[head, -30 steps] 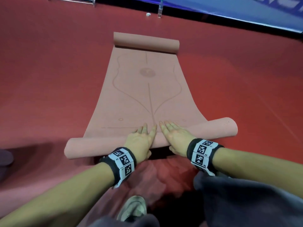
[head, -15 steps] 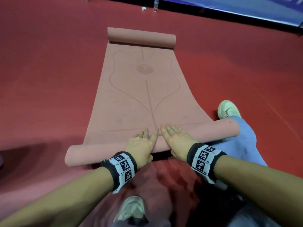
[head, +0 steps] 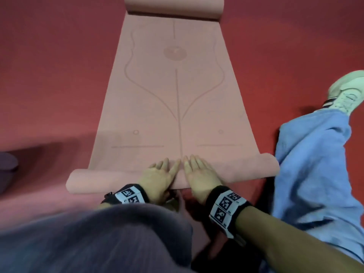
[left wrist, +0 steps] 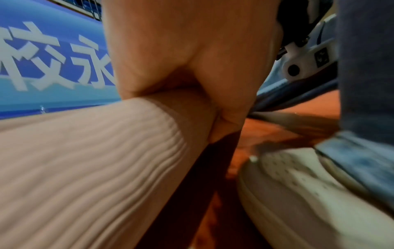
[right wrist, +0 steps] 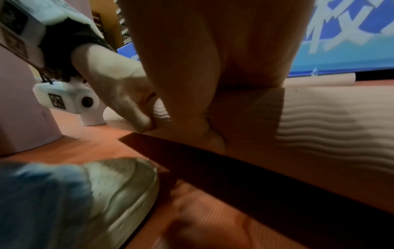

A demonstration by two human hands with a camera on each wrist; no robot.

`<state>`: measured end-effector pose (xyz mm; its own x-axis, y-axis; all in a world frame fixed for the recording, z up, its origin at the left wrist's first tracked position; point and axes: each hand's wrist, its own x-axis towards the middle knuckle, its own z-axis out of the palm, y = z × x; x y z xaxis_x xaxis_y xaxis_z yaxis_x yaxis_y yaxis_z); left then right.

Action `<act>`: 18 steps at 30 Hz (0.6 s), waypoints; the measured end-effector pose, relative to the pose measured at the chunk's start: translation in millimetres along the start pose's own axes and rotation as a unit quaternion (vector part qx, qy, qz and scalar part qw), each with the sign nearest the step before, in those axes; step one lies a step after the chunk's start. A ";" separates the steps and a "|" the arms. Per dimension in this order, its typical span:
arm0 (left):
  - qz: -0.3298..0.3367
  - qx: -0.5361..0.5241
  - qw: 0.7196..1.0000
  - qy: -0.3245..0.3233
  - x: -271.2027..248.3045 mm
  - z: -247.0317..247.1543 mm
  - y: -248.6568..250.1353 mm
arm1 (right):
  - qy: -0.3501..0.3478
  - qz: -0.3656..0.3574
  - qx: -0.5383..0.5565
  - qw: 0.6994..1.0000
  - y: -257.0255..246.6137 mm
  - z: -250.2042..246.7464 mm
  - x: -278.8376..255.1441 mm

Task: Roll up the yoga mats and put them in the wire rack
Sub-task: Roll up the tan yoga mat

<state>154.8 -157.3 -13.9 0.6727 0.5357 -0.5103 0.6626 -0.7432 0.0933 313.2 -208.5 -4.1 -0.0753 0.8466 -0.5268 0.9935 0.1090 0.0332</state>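
A pink yoga mat (head: pixel 177 91) with a line pattern lies lengthwise on the red floor. Its near end is wound into a roll (head: pixel 246 170) (left wrist: pixel 85 151) (right wrist: pixel 319 118) and its far end curls into a second roll (head: pixel 173 4). My left hand (head: pixel 157 176) and right hand (head: pixel 199 174) lie side by side on the middle of the near roll, palms down, fingers straight and pointing forward. In both wrist views the thumbs press against the back of the roll. No wire rack is in view.
My right leg in light blue trousers (head: pixel 307 164) with a pale shoe (head: pixel 346 91) stretches out right of the mat. A grey knee (head: pixel 94 239) fills the lower left. A shoe (left wrist: pixel 309 193) sits just behind the roll. A blue banner (left wrist: pixel 53 67) lines the far wall.
The view has tilted down and drawn closer to the mat. My right leg has stretched further forward beside it. Both hands stay flat on the near roll.
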 end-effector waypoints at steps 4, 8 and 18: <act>0.001 -0.020 0.999 -0.040 5.8 25.2 0.2 | 0.000 -0.006 0.045 0.999 -6.5 27.2 1.6; -0.002 -0.049 0.997 -0.053 10.6 27.3 -3.5 | 0.100 0.025 0.080 0.992 -4.2 37.3 -8.8; 0.043 -0.113 0.991 -0.055 19.1 31.3 -15.4 | 0.125 0.011 0.134 0.983 0.9 65.4 4.3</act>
<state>147.1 -148.2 -51.8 0.6983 0.4189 -0.5805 0.6698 -0.6683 0.3235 319.4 -238.8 -61.8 -0.0392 0.9522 -0.3029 0.9793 -0.0236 -0.2010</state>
